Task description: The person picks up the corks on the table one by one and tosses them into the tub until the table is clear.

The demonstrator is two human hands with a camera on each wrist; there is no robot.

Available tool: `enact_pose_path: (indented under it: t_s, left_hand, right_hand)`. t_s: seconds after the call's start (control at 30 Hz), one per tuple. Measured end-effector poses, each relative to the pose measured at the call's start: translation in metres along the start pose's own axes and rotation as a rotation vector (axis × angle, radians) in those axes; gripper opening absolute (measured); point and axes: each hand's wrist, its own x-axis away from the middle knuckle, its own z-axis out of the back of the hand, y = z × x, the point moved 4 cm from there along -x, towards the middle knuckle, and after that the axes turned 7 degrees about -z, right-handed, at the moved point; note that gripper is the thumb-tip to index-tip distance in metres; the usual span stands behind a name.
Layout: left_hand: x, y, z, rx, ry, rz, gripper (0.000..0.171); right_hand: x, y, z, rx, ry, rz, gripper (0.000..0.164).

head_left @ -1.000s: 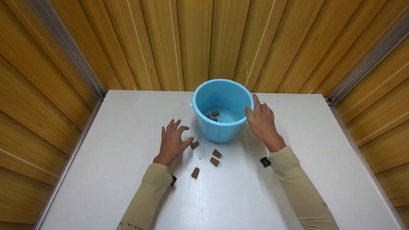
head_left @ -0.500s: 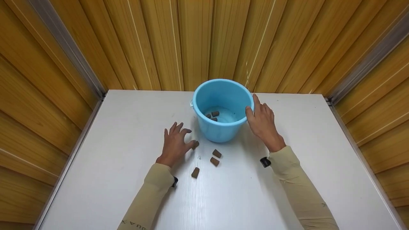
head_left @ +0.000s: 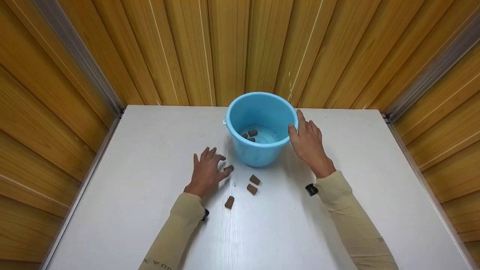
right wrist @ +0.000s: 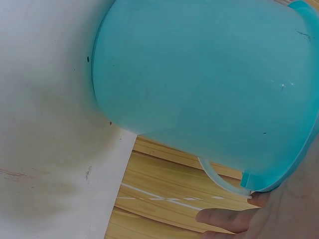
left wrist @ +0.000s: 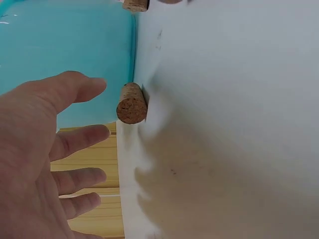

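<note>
A light-blue bucket (head_left: pixel 258 155) stands upright on the white table, with several corks (head_left: pixel 253 133) on its bottom. My right hand (head_left: pixel 309 146) holds its rim at the right side, thumb over the edge and fingers outside. To the left, my left hand (head_left: pixel 206 172) hovers with spread fingers beside a cork (left wrist: pixel 132 104). In the left wrist view that cork lies on the table just past the thumb and index fingertips, with nothing between them. Nearer the front lie two corks close together, an upper cork (head_left: pixel 254 180) and a lower cork (head_left: pixel 252 189), and a separate cork (head_left: pixel 229 202).
The white table (head_left: pixel 292 232) ends at a wood-patterned panel wall (head_left: pixel 225 52) behind the bucket, with similar panels left and right. A whitish bucket handle (right wrist: pixel 219 179) hangs by the rim in the right wrist view.
My left hand has shifted slightly right and toward the front, its thumb now overlapping the nearest cork in the head view. The right hand and the bucket stay in place.
</note>
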Motion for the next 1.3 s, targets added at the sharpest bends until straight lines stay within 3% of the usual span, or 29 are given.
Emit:
enact_pose_path:
  t_s: [0.4,0.73,1.3]
  left_hand:
    - [0.006,-0.004,-0.008,-0.028,-0.078,0.019,0.037]
    - [0.011,-0.007,-0.013,0.015,-0.065,0.037,0.027]
    - [0.012,-0.005,-0.02,-0.021,-0.036,0.029,0.03]
  right_hand:
    - [-0.001,0.001,0.0,0.006,-0.011,-0.016,0.073]
    - [0.0,-0.001,0.0,-0.017,0.004,-0.003,0.073]
    - [-0.001,0.0,0.0,-0.001,-0.025,-0.035,0.074]
